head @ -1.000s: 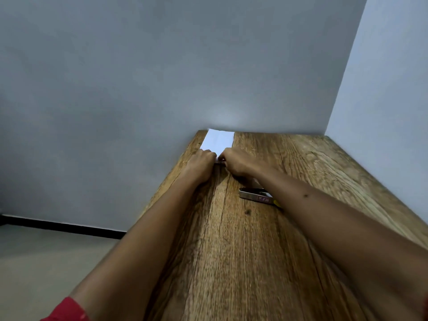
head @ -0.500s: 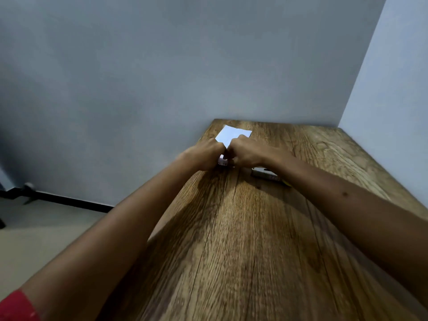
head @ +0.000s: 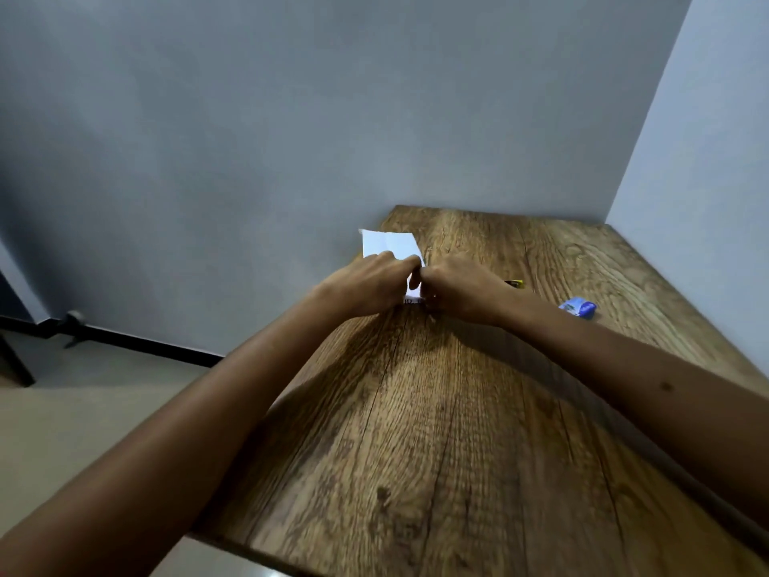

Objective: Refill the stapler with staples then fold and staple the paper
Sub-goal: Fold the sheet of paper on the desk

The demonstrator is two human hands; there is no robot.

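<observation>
- A small blue box (head: 578, 306) lay on the table's right side, well apart from the hands; its contents could not be made out.
- The white paper (head: 389, 244) sat near the table's far left corner, creased, its near end raised.
- The left hand (head: 366, 285) curled its fingers on the paper's near edge; the right hand (head: 462, 291) pinched the same edge, knuckles nearly touching the left.
- A sliver of dark and yellow, probably the stapler (head: 515, 283), showed just behind the right wrist.
- The wooden table (head: 437, 431) stood in a corner of grey walls (head: 291, 118), above a pale floor (head: 83, 401).
</observation>
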